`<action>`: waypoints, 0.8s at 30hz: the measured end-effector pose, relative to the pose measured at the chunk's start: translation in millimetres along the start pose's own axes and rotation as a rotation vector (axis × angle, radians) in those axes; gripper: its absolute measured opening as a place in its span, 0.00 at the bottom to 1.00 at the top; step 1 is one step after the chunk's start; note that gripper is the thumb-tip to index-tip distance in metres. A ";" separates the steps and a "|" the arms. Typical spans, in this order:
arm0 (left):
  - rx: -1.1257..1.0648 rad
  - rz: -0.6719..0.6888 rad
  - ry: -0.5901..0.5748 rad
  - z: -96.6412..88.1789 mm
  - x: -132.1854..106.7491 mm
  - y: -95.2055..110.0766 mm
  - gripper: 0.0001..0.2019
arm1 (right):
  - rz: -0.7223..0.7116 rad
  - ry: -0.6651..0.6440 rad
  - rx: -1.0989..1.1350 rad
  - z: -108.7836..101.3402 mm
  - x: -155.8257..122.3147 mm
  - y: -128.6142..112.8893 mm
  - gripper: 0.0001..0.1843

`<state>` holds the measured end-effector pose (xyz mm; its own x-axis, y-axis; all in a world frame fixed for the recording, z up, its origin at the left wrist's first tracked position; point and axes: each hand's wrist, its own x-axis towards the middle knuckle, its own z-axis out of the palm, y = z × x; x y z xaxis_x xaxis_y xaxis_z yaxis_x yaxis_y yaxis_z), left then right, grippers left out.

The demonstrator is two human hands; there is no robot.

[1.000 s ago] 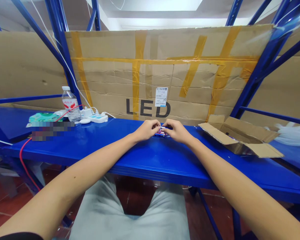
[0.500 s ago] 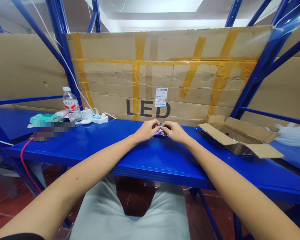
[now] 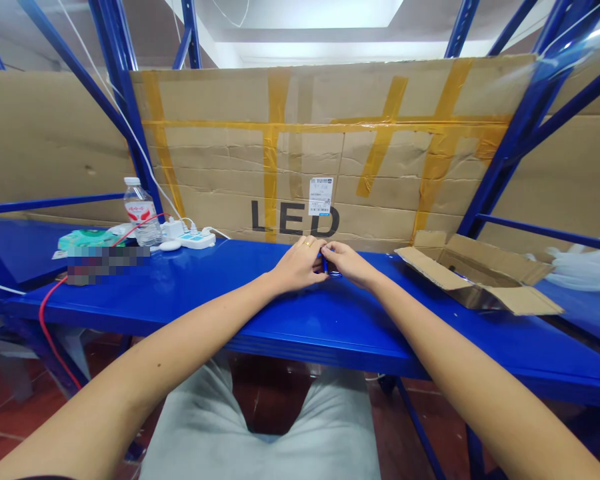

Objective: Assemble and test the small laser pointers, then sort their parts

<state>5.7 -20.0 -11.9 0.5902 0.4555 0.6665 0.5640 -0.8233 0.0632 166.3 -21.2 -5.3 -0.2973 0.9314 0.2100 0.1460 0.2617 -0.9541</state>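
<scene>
Gripping with curled fingers, the bare left hand [image 3: 300, 263] is holding a slim, glossy blue rod [image 3: 325, 265] on its right side, the thumb tip reaching the rod's near end. Its long axis is running roughly from the near edge toward the far edge of the blue metal worktop [image 3: 195, 273]; whether it is tilting upward, I cannot tell. It is sitting between the hands near the middle of the far edge, with the left hand the closer. The bare right hand [image 3: 349, 262] is bringing its fingertips beside the rod's far end, but whether they are pinching it is not showing. Under that palm, a shiny blue piece [image 3: 335, 273] is peeking out. Farther right, an open brown cardboard box [image 3: 500, 260] is standing near the worktop's far edge, well apart.
</scene>
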 end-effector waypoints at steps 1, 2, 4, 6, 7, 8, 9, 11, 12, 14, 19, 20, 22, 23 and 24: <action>-0.027 -0.015 0.013 0.1 -0.2 -1.3 0.26 | 0.008 -0.001 -0.064 -5.7 0.5 -1.9 0.12; -0.068 -0.043 0.026 0.4 -0.3 -2.9 0.27 | 0.020 0.015 -0.159 -13.7 0.6 -4.2 0.13; -0.197 -0.131 0.048 1.5 -0.3 -6.0 0.30 | 0.046 0.154 -0.493 -35.1 -1.4 -9.5 0.14; -0.392 -0.236 0.060 2.6 0.5 -8.2 0.32 | 0.155 0.203 -0.900 -58.2 -6.8 -13.9 0.15; -0.517 -0.293 0.057 2.6 1.2 -8.7 0.33 | 0.278 0.135 -1.008 -68.2 -10.3 -15.0 0.17; -0.661 -0.356 0.047 2.2 2.2 -8.7 0.33 | 0.408 0.063 -1.053 -76.1 -13.8 -15.3 0.17; -0.818 -0.422 0.035 1.0 3.3 -8.3 0.34 | 0.528 -0.003 -1.057 -81.4 -16.9 -14.8 0.18; -1.126 -0.557 0.011 -3.2 5.6 -6.5 0.34 | 0.645 -0.071 -1.036 -84.7 -20.6 -11.9 0.19; -1.254 -0.616 0.011 -6.0 6.6 -5.6 0.35 | 0.665 -0.084 -1.039 -83.4 -21.0 -10.1 0.19; -1.423 -0.699 0.023 -11.7 8.1 -5.0 0.35 | 0.671 -0.098 -1.065 -77.7 -19.3 -6.9 0.18; -1.578 -0.854 0.014 -17.5 9.7 -12.4 0.28 | 0.630 -0.166 -1.091 -68.4 -14.3 -4.0 0.11; -1.587 -0.885 -0.013 -17.1 9.8 -14.1 0.23 | 0.613 -0.170 -1.099 -68.4 -14.2 -3.3 0.10; -1.576 -0.925 -0.085 -15.7 9.9 -16.0 0.13 | 0.570 -0.157 -1.121 -68.9 -14.2 -1.4 0.10; -1.552 -0.930 -0.118 -15.0 9.8 -16.0 0.09 | 0.548 -0.149 -1.136 -68.8 -14.2 -0.2 0.11; -1.518 -0.924 -0.144 -14.2 9.6 -15.3 0.06 | 0.529 -0.145 -1.155 -68.4 -14.0 1.0 0.11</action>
<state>-5.5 -7.8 4.1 0.5088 0.8601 -0.0374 -0.2175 0.1704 0.9611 235.2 -16.6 5.5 -0.0417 0.9719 -0.2317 0.9872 0.0043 -0.1595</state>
